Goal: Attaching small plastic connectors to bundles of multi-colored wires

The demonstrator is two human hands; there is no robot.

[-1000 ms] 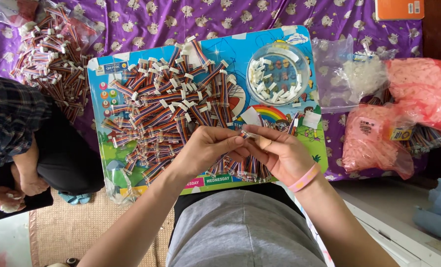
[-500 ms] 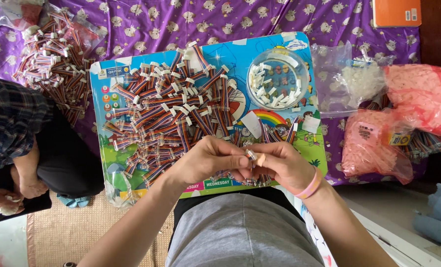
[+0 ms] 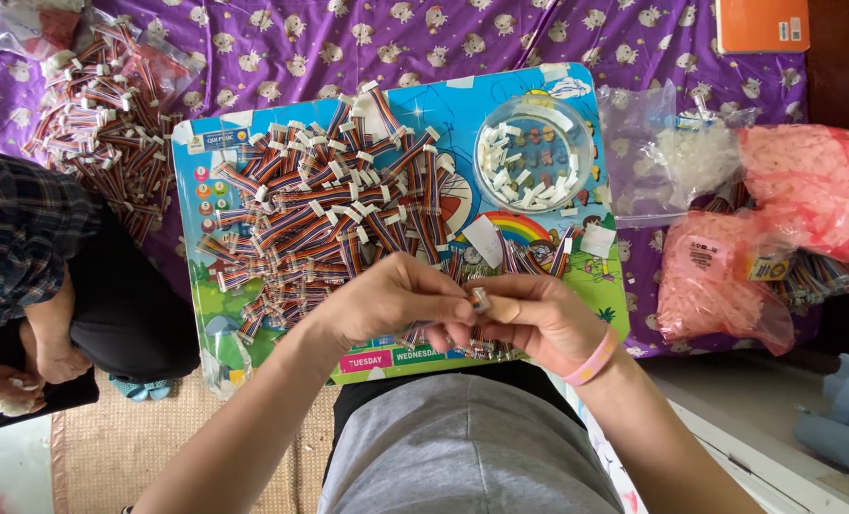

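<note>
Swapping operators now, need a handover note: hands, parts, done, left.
Left hand and right hand meet over the lap, pinching one small white connector between fingertips.
Ribbon cable pile lies on the colourful board; round clear dish holds loose white connectors.
Second cable heap sits on the purple cloth at left; pink bags at right.
Done versus left: cannot tell which cables are finished.
</note>
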